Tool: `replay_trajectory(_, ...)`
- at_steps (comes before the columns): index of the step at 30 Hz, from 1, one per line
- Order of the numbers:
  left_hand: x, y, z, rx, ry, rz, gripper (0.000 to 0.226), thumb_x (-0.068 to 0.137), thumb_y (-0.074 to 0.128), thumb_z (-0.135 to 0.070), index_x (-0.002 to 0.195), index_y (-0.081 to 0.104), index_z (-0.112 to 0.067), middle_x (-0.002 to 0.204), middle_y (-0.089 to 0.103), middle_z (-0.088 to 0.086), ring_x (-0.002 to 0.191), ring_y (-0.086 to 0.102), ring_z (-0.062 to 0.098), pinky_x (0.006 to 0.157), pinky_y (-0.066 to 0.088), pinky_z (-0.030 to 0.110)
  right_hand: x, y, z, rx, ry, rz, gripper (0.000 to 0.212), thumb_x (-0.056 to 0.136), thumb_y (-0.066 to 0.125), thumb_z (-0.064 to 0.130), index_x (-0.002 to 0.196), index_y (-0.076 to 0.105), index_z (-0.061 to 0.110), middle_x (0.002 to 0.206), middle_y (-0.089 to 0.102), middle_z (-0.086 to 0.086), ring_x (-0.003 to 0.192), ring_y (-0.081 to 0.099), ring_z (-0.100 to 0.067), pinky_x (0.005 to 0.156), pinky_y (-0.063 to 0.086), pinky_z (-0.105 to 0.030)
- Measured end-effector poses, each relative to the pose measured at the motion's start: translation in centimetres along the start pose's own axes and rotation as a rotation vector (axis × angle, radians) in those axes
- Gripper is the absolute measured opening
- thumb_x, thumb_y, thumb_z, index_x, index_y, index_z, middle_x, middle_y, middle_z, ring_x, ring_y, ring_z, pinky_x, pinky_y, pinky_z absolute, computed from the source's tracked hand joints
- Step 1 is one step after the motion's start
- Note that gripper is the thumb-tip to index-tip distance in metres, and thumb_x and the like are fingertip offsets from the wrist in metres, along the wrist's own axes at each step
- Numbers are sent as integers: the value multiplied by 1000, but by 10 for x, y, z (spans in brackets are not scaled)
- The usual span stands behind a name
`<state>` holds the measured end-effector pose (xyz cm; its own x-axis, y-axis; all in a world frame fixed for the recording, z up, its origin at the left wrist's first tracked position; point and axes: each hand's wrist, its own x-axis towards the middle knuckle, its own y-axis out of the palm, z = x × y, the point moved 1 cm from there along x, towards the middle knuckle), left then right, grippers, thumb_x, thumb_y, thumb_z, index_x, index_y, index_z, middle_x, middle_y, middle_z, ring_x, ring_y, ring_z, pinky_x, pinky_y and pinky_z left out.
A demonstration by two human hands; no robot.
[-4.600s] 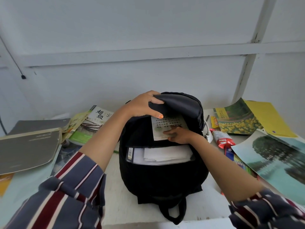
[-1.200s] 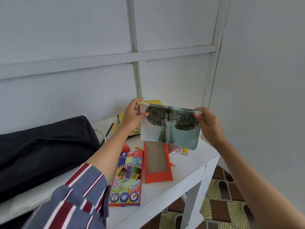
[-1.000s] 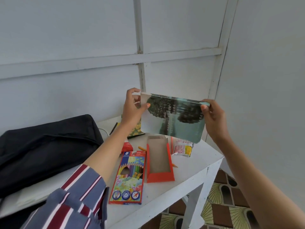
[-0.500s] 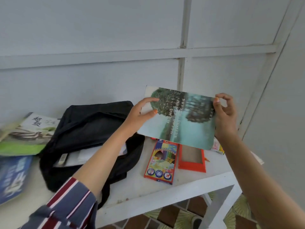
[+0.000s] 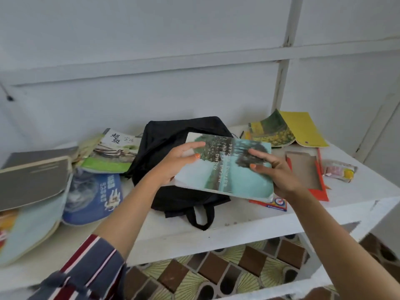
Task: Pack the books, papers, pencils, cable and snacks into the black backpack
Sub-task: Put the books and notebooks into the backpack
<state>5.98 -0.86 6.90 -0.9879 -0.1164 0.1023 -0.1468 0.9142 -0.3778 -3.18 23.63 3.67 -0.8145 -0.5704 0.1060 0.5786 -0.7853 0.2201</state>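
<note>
- Bare white counter (image 5: 249, 221) strip along front edge: open passage.
- Left: stacked books (image 5: 34, 182) crowd it.
- Teal tree-cover book (image 5: 227, 169) overhangs black fabric backpack (image 5: 173, 135).
- Right: orange cardboard box (image 5: 307, 172), snack packet (image 5: 339, 172).

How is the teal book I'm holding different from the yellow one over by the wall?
The teal book is closed and held over the black backpack by the left hand and right hand; the yellow book lies untouched on the table, its cover curling up. The teal book's cover shows trees by water; the yellow book shows a field of yellow flowers. Both are thin softcovers with landscape photos.
</note>
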Motion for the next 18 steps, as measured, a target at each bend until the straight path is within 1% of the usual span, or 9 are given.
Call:
replay_trajectory(2, -9, -12, 15, 85, -73, 25, 48, 97, 47, -25, 136, 28, -45, 147, 28, -10, 135, 28, 9, 100, 32, 23, -5, 11, -9, -20, 52, -39, 43, 77, 60, -11, 107, 65, 20, 87, 74, 2, 73, 70, -11, 63, 56, -20)
replay_trajectory(4, -12, -22, 29, 195, -175, -53, 45, 99, 41, -30, 138, 21, -37, 145, 30, 4, 129, 39, 22, 96, 36, 31, -9, 16, -17, -85, 82, -55, 48, 79, 58, -12, 110, 65, 23, 100, 72, 2, 81, 69, -10, 69, 55, -17)
replay_trajectory(7, -6, -34, 45, 415, -117, -161, 24, 97, 42, -12, 120, 47, -17, 135, 39, 7, 118, 47, 26, 92, 39, 29, -11, 14, -21, -208, 130, -67, 52, 78, 58, -12, 116, 61, 23, 108, 65, 7, 88, 64, 2, 70, 48, -6)
replay_trajectory(8, -3, -37, 49, 527, -78, -130, 23, 95, 43, -6, 112, 55, -16, 133, 39, 7, 122, 43, 25, 94, 35, 26, -10, 12, -20, -259, 146, -63, 52, 78, 58, -12, 116, 60, 24, 109, 63, 9, 94, 61, 2, 73, 47, -6)
replay_trajectory(10, 5, -40, 56, 719, -14, -17, 29, 92, 46, -2, 103, 66, -18, 143, 31, 6, 135, 24, 24, 104, 24, 29, -7, 7, -19, -327, 192, -36, 51, 78, 57, -10, 113, 60, 27, 113, 61, 13, 104, 55, -2, 78, 44, -9)
replay_trajectory(12, 16, -40, 63, 887, 35, 63, 32, 92, 48, -5, 105, 69, -25, 153, 17, 2, 142, 8, 22, 113, 13, 36, -3, 5, -15, -349, 230, -15, 50, 80, 55, -11, 113, 59, 27, 114, 58, 15, 103, 53, 0, 74, 44, -4)
replay_trajectory(14, 29, -38, 70, 1018, 66, 94, 35, 91, 49, -9, 113, 66, -31, 156, 9, 0, 144, 1, 22, 117, -1, 44, 3, 1, -13, -356, 253, -22, 51, 81, 54, -11, 114, 58, 26, 116, 57, 14, 103, 53, 1, 71, 44, -1)
replay_trajectory(16, 39, -36, 76, 1061, 56, 100, 39, 91, 51, -12, 123, 59, -33, 157, 5, 0, 145, -2, 22, 116, -7, 47, 7, 0, -12, -365, 257, -34, 51, 82, 53, -11, 116, 56, 27, 119, 56, 11, 106, 54, -2, 74, 44, -5)
replay_trajectory(18, 47, -38, 77, 1064, 57, 92, 43, 91, 52, -14, 128, 54, -35, 157, 11, 0, 144, 6, 22, 116, -5, 48, 11, 0, -12, -344, 248, -75, 51, 82, 52, -11, 118, 56, 25, 118, 57, 7, 110, 55, -8, 76, 44, -7)
